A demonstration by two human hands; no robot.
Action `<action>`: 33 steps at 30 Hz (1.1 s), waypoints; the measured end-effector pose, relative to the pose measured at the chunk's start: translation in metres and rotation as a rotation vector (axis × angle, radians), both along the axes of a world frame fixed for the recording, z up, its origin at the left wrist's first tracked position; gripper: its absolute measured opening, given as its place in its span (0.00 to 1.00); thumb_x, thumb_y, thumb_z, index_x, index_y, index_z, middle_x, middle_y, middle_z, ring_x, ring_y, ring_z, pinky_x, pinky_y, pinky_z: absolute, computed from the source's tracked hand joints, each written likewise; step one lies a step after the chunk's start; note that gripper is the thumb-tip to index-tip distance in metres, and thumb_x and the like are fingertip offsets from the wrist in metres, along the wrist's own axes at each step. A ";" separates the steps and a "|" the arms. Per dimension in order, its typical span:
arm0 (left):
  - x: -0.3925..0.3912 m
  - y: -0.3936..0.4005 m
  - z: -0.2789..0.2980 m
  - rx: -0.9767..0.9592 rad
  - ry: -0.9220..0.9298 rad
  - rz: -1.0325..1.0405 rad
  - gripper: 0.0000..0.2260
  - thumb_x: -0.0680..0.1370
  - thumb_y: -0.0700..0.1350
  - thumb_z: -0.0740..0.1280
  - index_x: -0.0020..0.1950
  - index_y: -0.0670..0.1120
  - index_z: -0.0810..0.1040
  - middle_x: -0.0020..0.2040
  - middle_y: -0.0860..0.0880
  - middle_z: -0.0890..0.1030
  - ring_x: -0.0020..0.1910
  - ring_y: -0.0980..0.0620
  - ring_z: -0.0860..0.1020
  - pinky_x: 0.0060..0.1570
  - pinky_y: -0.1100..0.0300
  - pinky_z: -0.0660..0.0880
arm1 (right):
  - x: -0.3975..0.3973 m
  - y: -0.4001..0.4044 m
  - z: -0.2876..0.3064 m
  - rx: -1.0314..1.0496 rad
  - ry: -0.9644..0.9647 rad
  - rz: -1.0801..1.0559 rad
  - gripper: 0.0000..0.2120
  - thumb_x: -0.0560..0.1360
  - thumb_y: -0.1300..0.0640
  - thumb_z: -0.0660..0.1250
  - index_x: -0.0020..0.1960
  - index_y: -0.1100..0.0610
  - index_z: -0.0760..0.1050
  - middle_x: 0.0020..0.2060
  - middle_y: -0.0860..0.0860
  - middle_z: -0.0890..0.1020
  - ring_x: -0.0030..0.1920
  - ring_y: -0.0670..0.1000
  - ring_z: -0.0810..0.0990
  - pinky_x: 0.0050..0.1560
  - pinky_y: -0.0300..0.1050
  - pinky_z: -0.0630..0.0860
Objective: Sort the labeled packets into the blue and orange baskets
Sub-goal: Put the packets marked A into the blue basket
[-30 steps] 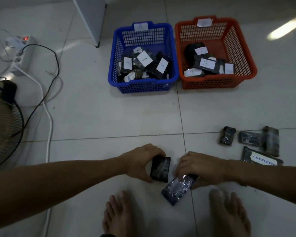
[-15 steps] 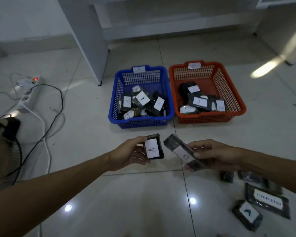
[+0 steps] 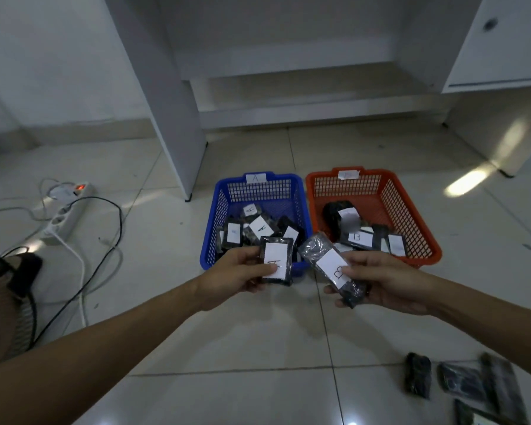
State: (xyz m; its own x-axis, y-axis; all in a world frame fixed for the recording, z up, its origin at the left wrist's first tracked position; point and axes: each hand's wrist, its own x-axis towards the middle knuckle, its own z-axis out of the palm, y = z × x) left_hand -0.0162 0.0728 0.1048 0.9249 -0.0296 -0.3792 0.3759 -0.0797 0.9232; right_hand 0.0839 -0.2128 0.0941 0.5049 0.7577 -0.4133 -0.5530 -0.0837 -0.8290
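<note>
So the left hand [image 3: 236, 276] has its thumb laid across the lower edge of the white label, with the other fingers curled behind, pinching a small dark packet [image 3: 276, 260] marked "A". The packet is held upright-ish, label facing the camera, right in front of the near wall of the blue basket [image 3: 215, 222]. The right hand [image 3: 383, 282] does pretty much the same thing on the other side: thumb on top, fingers wrapped underneath a longer shiny packet [image 3: 333, 268] with a "B" label, tilted so its far end points up and to the left. That one sits in front of the near left corner of the orange basket [image 3: 411, 210].

Both forearms reach out from the bottom corners of the frame and angle in toward each other, wrists roughly level, the two packets close together but not touching.

The baskets sit side by side on the tiled floor [image 3: 258, 332], blue on the left with an "A" tag on its back rim and a bunch of labeled packets inside, orange on the right with a few more; its rim tag is too blurry to read. A few dark packets [image 3: 460, 381] lie on the floor at the bottom right. Off to the left there's a power strip [image 3: 68, 210] with cables, and a white desk leg [image 3: 172, 118] stands behind the baskets.
</note>
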 end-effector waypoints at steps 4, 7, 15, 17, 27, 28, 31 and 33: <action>0.010 0.012 0.015 0.101 -0.014 -0.025 0.14 0.78 0.40 0.70 0.64 0.46 0.78 0.53 0.48 0.86 0.45 0.55 0.85 0.42 0.61 0.80 | 0.009 0.005 0.001 -0.108 -0.127 -0.076 0.17 0.77 0.66 0.67 0.66 0.61 0.78 0.59 0.59 0.85 0.56 0.55 0.84 0.53 0.48 0.83; 0.020 0.023 0.022 0.159 -0.013 -0.027 0.15 0.77 0.39 0.71 0.63 0.44 0.77 0.54 0.46 0.86 0.54 0.48 0.84 0.57 0.50 0.81 | 0.018 0.005 0.001 -0.141 -0.133 -0.147 0.15 0.76 0.67 0.69 0.62 0.64 0.80 0.57 0.60 0.85 0.55 0.55 0.84 0.56 0.47 0.80; 0.050 0.046 0.027 0.213 -0.025 0.012 0.13 0.80 0.37 0.66 0.64 0.42 0.77 0.54 0.46 0.86 0.52 0.49 0.85 0.50 0.57 0.82 | 0.085 -0.019 0.015 -0.347 -0.272 -0.370 0.12 0.74 0.68 0.72 0.57 0.63 0.82 0.50 0.59 0.88 0.49 0.54 0.88 0.49 0.48 0.83; 0.057 0.049 0.024 0.233 -0.025 0.031 0.13 0.80 0.37 0.67 0.65 0.44 0.77 0.54 0.46 0.86 0.52 0.48 0.85 0.53 0.53 0.82 | 0.101 -0.022 0.012 -0.436 -0.325 -0.400 0.12 0.72 0.67 0.75 0.55 0.63 0.83 0.46 0.56 0.88 0.46 0.54 0.88 0.45 0.47 0.83; 0.061 0.093 -0.004 0.305 0.066 0.191 0.17 0.79 0.33 0.67 0.68 0.40 0.75 0.57 0.40 0.83 0.55 0.41 0.83 0.55 0.46 0.81 | 0.114 -0.007 -0.040 -0.768 -0.618 -0.363 0.10 0.67 0.54 0.82 0.44 0.56 0.85 0.40 0.53 0.85 0.36 0.51 0.82 0.29 0.41 0.76; 0.061 0.095 -0.004 0.331 0.086 0.194 0.16 0.79 0.33 0.66 0.67 0.40 0.76 0.57 0.40 0.83 0.53 0.43 0.83 0.53 0.49 0.83 | 0.115 -0.006 -0.041 -0.787 -0.652 -0.358 0.10 0.66 0.54 0.83 0.42 0.56 0.84 0.39 0.53 0.85 0.34 0.51 0.80 0.29 0.41 0.74; 0.066 0.100 -0.006 0.459 0.156 0.213 0.14 0.78 0.33 0.68 0.64 0.40 0.76 0.55 0.40 0.82 0.48 0.46 0.83 0.42 0.58 0.83 | 0.118 -0.003 -0.045 -0.812 -0.721 -0.357 0.11 0.66 0.52 0.83 0.42 0.56 0.84 0.40 0.53 0.85 0.33 0.50 0.78 0.34 0.43 0.74; 0.071 0.103 -0.012 0.595 0.191 0.233 0.16 0.77 0.35 0.69 0.65 0.40 0.76 0.57 0.41 0.81 0.51 0.45 0.83 0.45 0.55 0.83 | 0.118 -0.002 -0.047 -0.796 -0.731 -0.371 0.11 0.68 0.52 0.82 0.44 0.56 0.84 0.42 0.53 0.84 0.38 0.51 0.79 0.41 0.46 0.76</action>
State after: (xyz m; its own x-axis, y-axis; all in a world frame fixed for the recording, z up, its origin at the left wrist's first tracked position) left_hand 0.0545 0.1758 0.0933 0.7966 0.4283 -0.4267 0.5977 -0.4517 0.6623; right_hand 0.2022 -0.2152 0.0467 0.9602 0.1664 -0.2245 -0.0600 -0.6618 -0.7473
